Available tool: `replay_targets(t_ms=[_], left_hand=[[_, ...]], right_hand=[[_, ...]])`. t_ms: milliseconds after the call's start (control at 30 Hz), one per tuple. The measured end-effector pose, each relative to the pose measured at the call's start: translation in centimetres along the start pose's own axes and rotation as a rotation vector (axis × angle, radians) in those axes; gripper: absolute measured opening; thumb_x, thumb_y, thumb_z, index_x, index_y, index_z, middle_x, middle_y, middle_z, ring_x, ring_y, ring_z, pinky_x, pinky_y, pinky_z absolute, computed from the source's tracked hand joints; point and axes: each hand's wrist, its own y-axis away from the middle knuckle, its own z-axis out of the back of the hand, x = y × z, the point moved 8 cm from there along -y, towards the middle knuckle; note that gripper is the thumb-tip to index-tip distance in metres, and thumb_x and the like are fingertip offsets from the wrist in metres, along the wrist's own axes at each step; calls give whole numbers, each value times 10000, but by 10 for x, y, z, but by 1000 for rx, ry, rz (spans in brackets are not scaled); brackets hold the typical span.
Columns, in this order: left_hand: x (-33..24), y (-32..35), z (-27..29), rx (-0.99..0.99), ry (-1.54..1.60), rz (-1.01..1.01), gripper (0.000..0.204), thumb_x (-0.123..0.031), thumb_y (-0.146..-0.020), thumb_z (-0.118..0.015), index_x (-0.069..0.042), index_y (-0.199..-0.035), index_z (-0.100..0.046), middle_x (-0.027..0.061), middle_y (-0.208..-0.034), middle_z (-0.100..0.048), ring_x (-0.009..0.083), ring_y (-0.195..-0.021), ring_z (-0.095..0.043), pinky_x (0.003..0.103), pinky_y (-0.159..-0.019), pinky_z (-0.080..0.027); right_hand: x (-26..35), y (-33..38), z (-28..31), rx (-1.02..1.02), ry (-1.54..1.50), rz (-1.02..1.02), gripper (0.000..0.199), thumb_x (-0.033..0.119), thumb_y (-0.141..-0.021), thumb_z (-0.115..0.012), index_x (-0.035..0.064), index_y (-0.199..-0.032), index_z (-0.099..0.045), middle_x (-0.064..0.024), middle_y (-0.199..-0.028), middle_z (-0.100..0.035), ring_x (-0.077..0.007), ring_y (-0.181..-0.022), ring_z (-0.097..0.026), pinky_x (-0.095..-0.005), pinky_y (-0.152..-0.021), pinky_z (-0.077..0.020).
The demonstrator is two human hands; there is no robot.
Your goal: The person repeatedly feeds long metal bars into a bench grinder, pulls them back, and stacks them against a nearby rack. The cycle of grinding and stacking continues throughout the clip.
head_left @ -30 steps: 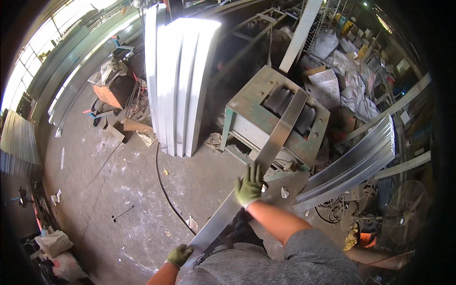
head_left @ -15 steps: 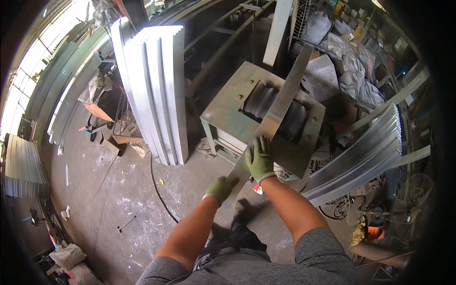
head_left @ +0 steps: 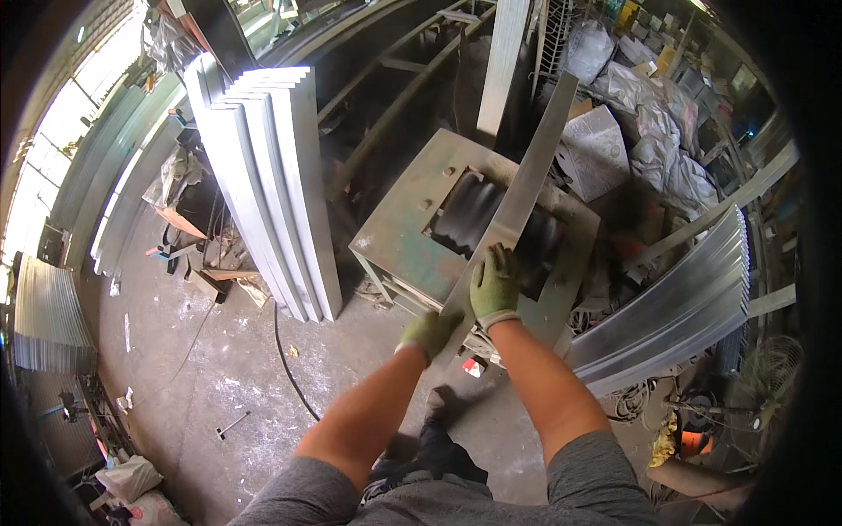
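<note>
Both gloved hands — left hand (head_left: 428, 331), right hand (head_left: 494, 285) — now clamp the metal strip (head_left: 524, 180), pushed further across the roller machine (head_left: 412, 232); feeding underway

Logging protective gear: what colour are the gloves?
Green, on both the left hand and right hand; head view.

Only 1 view is given, taken from a fisheye camera worn on the head and aimed steeply down and forward. The scene is looked at from standing height, so the grey concrete workshop floor (head_left: 175, 386) is seen well below, while the green steel machine stand with dark rollers (head_left: 399, 237) sits near the middle of the picture, close ahead. The person's own bare forearms are seen entering from the lower edge. Straight lines are bent toward the rim, where a dark round border closes the corners. No second view is supplied, so no overlap can be told.
</note>
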Motion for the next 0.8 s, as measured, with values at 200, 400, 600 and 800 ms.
replay_targets(t_ms=[200, 400, 600, 800], left_hand=[[14, 51, 0, -51, 44, 27, 786, -737, -994, -619, -13, -1265, -755, 322, -1219, -756, 494, -1189, -712, 534, -996, -557], [-60, -23, 14, -54, -277, -276, 433, -408, -1130, -520, -147, -1449, -653, 247, -1244, -739, 467, -1158, -729, 495, -956, -593], [-68, -49, 20, 18, -48, -69, 837, -747, -1013, -550, -12, -1393, -683, 282, -1319, -739, 470, -1262, -682, 498, -1048, -548], [-54, 4, 13, 88, -110, -150, 483, -522, -1085, -539, -248, -1460, -673, 244, -1369, -709, 453, -1251, -699, 490, -1064, -558]], right_hand=[[13, 15, -10, -68, -34, -14, 374, 212, -1015, -597, 35, -1338, -665, -189, -1486, -643, -432, -1390, -573, -561, -1228, -413], [-33, -69, -33, 25, 200, -2, 380, 206, -983, -617, 13, -1303, -681, -180, -1446, -669, -395, -1393, -578, -537, -1227, -416], [-46, -90, -39, 51, 234, 21, 370, 236, -992, -635, 41, -1301, -687, -168, -1433, -665, -389, -1377, -583, -515, -1215, -432], [-27, -51, -21, 37, 203, 40, 362, 212, -1011, -608, 26, -1314, -676, -187, -1450, -663, -391, -1383, -587, -525, -1230, -416]])
